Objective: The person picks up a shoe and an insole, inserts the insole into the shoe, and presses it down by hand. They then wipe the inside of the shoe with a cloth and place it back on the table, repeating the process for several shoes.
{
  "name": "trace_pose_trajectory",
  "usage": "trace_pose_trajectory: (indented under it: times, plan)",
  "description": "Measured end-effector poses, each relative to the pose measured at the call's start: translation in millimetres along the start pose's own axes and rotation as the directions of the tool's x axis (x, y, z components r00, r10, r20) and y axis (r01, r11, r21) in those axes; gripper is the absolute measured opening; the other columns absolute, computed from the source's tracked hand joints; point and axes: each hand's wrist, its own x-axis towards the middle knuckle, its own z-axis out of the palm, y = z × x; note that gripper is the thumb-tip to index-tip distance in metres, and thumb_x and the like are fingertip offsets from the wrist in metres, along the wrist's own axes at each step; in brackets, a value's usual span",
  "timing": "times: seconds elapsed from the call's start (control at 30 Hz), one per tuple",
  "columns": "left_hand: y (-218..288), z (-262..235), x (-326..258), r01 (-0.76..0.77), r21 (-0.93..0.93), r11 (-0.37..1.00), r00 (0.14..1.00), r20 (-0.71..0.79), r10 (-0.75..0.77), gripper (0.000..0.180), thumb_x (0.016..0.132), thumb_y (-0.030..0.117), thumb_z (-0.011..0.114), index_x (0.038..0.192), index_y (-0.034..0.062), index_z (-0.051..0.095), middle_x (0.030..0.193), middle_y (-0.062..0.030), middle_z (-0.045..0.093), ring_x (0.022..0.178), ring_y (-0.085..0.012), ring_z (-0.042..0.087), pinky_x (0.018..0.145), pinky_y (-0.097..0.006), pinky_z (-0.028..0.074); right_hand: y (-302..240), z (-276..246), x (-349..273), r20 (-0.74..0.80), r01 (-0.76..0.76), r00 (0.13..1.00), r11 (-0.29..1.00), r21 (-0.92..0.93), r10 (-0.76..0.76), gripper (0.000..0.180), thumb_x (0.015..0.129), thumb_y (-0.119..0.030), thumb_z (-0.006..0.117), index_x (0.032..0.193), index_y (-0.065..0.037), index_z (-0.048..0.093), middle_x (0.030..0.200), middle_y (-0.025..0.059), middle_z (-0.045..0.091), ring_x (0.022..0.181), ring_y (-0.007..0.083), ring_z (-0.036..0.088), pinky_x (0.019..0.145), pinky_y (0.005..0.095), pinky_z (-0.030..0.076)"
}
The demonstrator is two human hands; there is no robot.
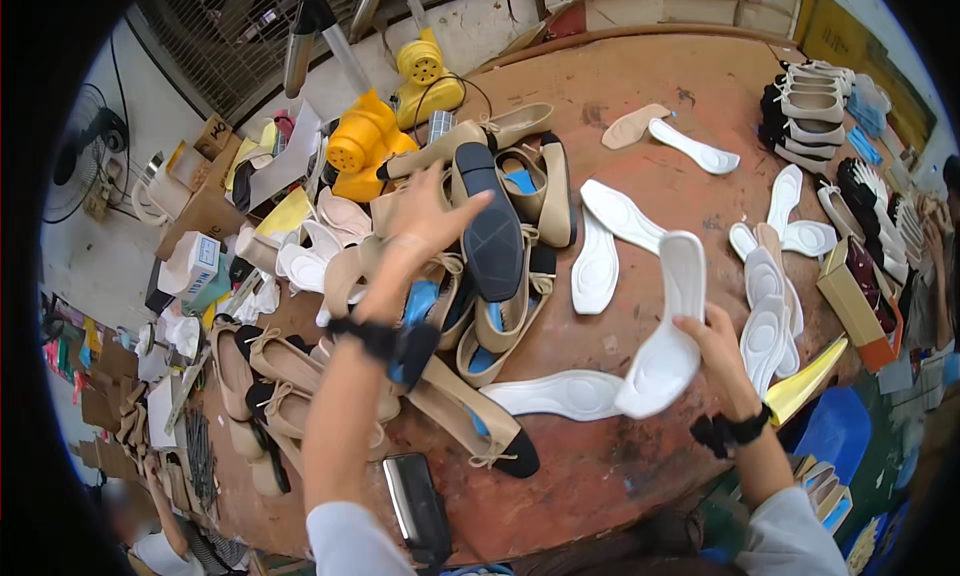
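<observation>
My left hand (425,216) reaches over a heap of beige flat shoes, its fingers spread and thumb stretched out. Just beside it lies an upturned flat shoe (492,231), black sole facing up; whether the thumb touches it I cannot tell. Around the hand are more beige flats with black toes and small bows, such as one flat shoe (470,416) nearer me. Some have blue stuffing (422,301) inside. My right hand (722,351) grips the edge of a white shoe insole (665,341), held up above the table. A second white insole (565,394) lies flat beneath and left of it.
The worn reddish table (600,476) carries more white insoles (597,261) and a tan insole (635,126). Yellow lamp-like devices (360,144) stand behind the shoe heap. A dark case (415,501) lies near the front edge. Shoe rows (812,111) and an open shoebox (850,291) are at right.
</observation>
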Motion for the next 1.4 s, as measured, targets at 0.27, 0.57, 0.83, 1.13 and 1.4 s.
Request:
trace_pose_trajectory:
  times: [0.27, 0.57, 0.83, 1.13, 1.4]
  plan:
    - [57.9, 13.6, 28.0, 0.248, -0.05, 0.967, 0.946, -0.201, -0.253, 0.101, 0.064, 0.038, 0.08, 0.149, 0.0145, 0.032, 0.118, -0.0221, 0.065, 0.109, -0.0397, 0.064, 0.09, -0.047, 0.054, -18.5, -36.9, -80.6, 0.034, -0.055, 0.998, 0.881, 0.47, 0.044, 0.045, 0.092, -0.022, 0.062, 0.125, 0.007, 0.054, 0.096, 0.0137, 0.068, 0.08, 0.0215, 0.069, 0.073, 0.0351, 0.06]
    - [106.1, -30.7, -329.7, -0.121, -0.799, 0.589, 0.935, -0.292, -0.204, 0.089, 0.064, 0.011, 0.092, 0.127, 0.0109, 0.029, 0.129, -0.0252, 0.054, 0.118, -0.0375, 0.058, 0.099, -0.051, 0.048, -25.3, -64.9, -104.9, -0.019, 0.179, 0.984, 0.982, 0.058, -0.178, 0.06, 0.102, -0.048, 0.041, 0.123, 0.006, 0.06, 0.102, 0.0097, 0.067, 0.083, 0.0146, 0.062, 0.073, 0.0265, 0.05]
    - [40.5, 64.9, -480.8, 0.227, -0.425, 0.876, 0.973, 0.068, -0.219, 0.101, 0.067, 0.005, 0.088, 0.145, 0.0067, 0.024, 0.146, -0.0243, 0.039, 0.133, -0.0371, 0.046, 0.109, -0.047, 0.04, 27.3, 5.1, -146.9, 0.746, 0.845, 0.512, 0.405, -0.349, -0.425, 0.035, 0.063, -0.002, 0.072, 0.097, -0.007, 0.076, 0.111, 0.0065, 0.067, 0.1, 0.0256, 0.06, 0.087, 0.0392, 0.045]
    - [37.9, 98.3, -490.0, 0.001, -0.646, 0.764, 0.979, -0.155, -0.133, 0.128, 0.066, 0.04, 0.092, 0.156, 0.0104, 0.006, 0.15, -0.0297, 0.033, 0.133, -0.0423, 0.044, 0.109, -0.052, 0.039, 101.1, 96.1, -176.3, 0.805, 0.832, 0.444, 0.513, -0.209, -0.393, 0.031, 0.062, -0.014, 0.077, 0.092, -0.008, 0.076, 0.102, 0.0039, 0.065, 0.102, 0.0226, 0.058, 0.09, 0.0371, 0.043]
    - [35.9, 100.1, -485.8, -0.061, -0.688, 0.723, 0.976, -0.193, -0.102, 0.131, 0.071, 0.045, 0.088, 0.156, 0.0126, -0.005, 0.148, -0.0341, 0.031, 0.129, -0.0419, 0.047, 0.105, -0.049, 0.045, 114.3, 115.2, -183.9, 0.819, 0.803, 0.47, 0.544, -0.243, -0.329, 0.03, 0.065, -0.009, 0.071, 0.095, -0.005, 0.075, 0.11, 0.0058, 0.065, 0.102, 0.025, 0.058, 0.088, 0.0393, 0.046]
